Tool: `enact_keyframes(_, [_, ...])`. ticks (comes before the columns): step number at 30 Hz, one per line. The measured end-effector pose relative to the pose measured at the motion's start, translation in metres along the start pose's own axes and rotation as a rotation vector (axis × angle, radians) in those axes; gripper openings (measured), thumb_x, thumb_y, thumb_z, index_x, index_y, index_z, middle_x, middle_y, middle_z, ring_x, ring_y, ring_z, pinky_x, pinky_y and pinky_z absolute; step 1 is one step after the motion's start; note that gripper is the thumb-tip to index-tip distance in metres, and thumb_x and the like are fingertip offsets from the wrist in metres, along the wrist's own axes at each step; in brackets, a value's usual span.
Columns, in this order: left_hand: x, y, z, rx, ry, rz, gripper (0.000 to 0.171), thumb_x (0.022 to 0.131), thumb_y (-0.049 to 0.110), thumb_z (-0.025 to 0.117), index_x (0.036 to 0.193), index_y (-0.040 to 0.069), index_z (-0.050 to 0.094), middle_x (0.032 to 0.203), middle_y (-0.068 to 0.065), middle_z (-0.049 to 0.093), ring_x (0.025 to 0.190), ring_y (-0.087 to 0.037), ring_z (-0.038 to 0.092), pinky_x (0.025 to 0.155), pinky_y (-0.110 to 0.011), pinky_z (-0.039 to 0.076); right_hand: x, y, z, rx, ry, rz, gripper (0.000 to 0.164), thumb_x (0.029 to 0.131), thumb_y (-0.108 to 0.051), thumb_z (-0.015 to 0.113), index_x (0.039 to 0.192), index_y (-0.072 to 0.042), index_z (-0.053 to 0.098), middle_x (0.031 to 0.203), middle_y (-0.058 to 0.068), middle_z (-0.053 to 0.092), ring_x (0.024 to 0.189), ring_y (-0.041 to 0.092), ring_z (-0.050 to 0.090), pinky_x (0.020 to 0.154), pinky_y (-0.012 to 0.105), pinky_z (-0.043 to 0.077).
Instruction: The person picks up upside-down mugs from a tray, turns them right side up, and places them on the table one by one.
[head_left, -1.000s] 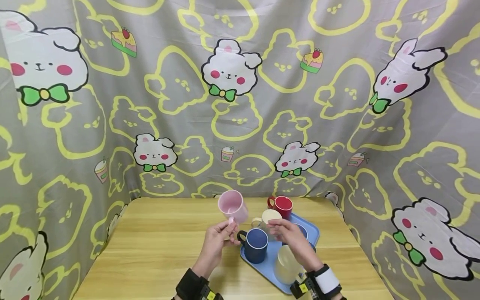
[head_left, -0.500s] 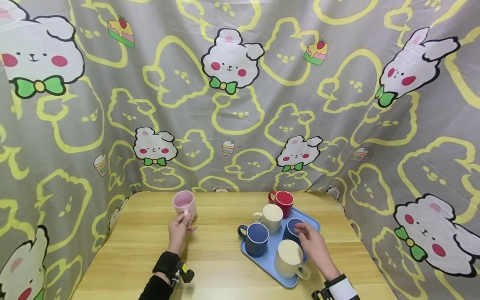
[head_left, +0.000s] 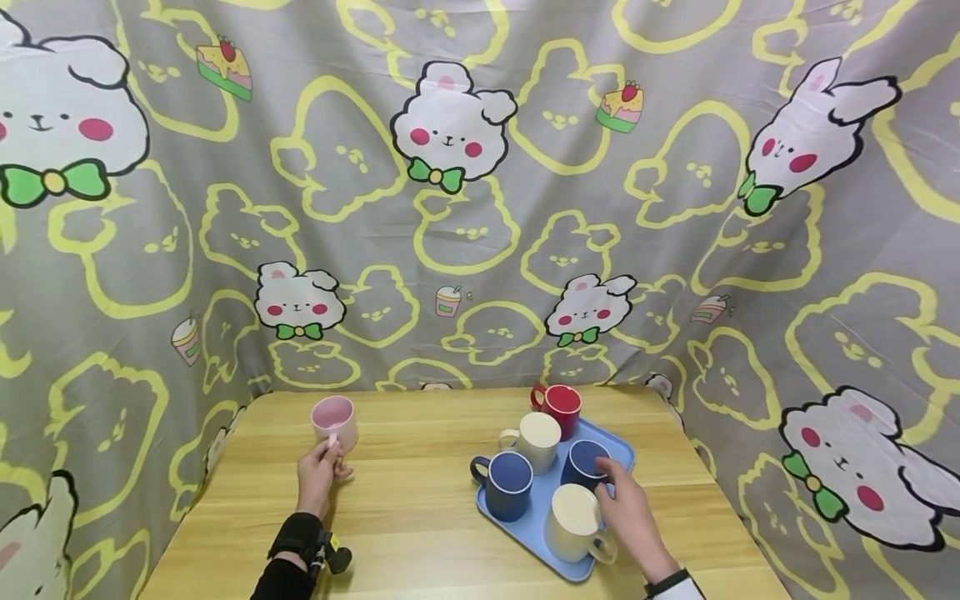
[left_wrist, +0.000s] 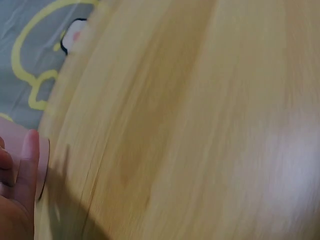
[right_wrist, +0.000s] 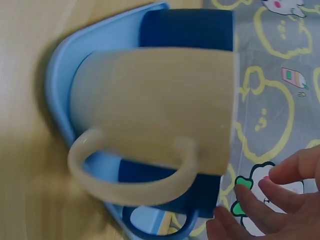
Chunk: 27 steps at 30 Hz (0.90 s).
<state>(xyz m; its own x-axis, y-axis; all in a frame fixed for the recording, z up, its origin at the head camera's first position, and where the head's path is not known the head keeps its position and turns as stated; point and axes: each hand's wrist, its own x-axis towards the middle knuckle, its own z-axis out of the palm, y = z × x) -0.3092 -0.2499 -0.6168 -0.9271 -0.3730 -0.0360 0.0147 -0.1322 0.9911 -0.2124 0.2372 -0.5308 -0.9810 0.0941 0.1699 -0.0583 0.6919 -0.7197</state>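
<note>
At the left of the table in the head view, my left hand holds a pink mug by its handle. The mug stands upright, its mouth facing up. In the left wrist view only part of that hand and the pink wall show at the left edge. My right hand hovers over the right side of a blue tray, fingers loosely spread and holding nothing. Its fingertips are right at the rim of a dark blue mug. A cream mug with its handle to the right stands just in front of that one.
Also at the tray are another dark blue mug at its left corner, a second cream mug behind it, and a red mug at the back. A patterned grey curtain surrounds the wooden table.
My left hand has carried the pink mug from beside the tray to the far left of the table. My right hand has shifted right, from above the cream mugs to the right-hand dark blue mug.
</note>
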Motion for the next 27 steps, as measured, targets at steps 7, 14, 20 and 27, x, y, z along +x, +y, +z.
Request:
enact_keyframes(7, [0.003, 0.001, 0.001, 0.187, 0.032, 0.06, 0.031, 0.107, 0.013, 0.052, 0.12, -0.015, 0.058, 0.091, -0.018, 0.06, 0.076, -0.015, 0.064, 0.067, -0.036, 0.062, -0.004, 0.005, 0.004, -0.126, 0.025, -0.065, 0.045, 0.094, -0.001, 0.059, 0.136, 0.013, 0.053, 0.136, 0.038, 0.053, 0.128, 0.054, 0.049, 0.107, 0.064, 0.038])
enact_keyframes(14, [-0.002, -0.002, -0.004, 0.416, 0.133, 0.16, 0.029, 0.106, 0.017, 0.056, 0.117, -0.009, 0.065, 0.102, -0.03, 0.067, 0.075, -0.033, 0.073, 0.061, -0.029, 0.06, -0.008, 0.005, 0.009, -0.133, 0.048, -0.095, 0.042, 0.091, 0.001, 0.063, 0.131, 0.012, 0.056, 0.133, 0.037, 0.055, 0.125, 0.055, 0.05, 0.105, 0.069, 0.033])
enact_keyframes(20, [-0.007, 0.0, -0.013, 0.488, 0.201, 0.185, 0.027, 0.104, 0.015, 0.057, 0.115, -0.008, 0.067, 0.1, -0.03, 0.069, 0.069, -0.029, 0.073, 0.053, -0.019, 0.054, -0.007, 0.006, 0.011, -0.115, 0.076, -0.121, 0.042, 0.09, 0.001, 0.063, 0.13, 0.012, 0.057, 0.132, 0.037, 0.055, 0.125, 0.055, 0.05, 0.104, 0.068, 0.033])
enact_keyframes(27, [-0.002, 0.001, -0.01, 0.464, 0.13, 0.185, 0.029, 0.106, 0.016, 0.054, 0.115, -0.01, 0.064, 0.097, -0.032, 0.067, 0.059, -0.015, 0.068, 0.054, -0.024, 0.056, -0.006, 0.007, 0.006, -0.098, 0.079, -0.099, 0.042, 0.09, 0.002, 0.063, 0.13, 0.012, 0.057, 0.135, 0.038, 0.052, 0.127, 0.057, 0.046, 0.106, 0.068, 0.03])
